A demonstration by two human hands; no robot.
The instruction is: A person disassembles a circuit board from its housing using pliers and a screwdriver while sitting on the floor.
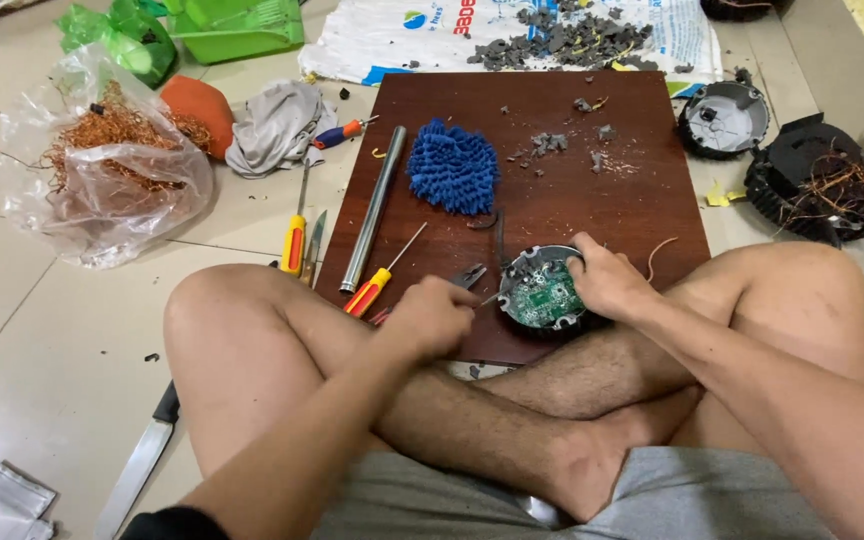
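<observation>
Near the lower middle of the frame, on the front edge of the dark wooden board (592, 200), we see a round casing with a green circuit board (542, 290). Our right hand (607, 280) curls closed over its right rim. Our left hand (434, 315) is clenched around a thin metal tool (487, 297) whose tip touches the casing's left edge. Just left lie a red-and-yellow screwdriver (377, 283) and a steel tube (373, 207); above sits a blue chenille mitt (454, 167). A bag of copper wire (102, 160) lies at upper left.
</observation>
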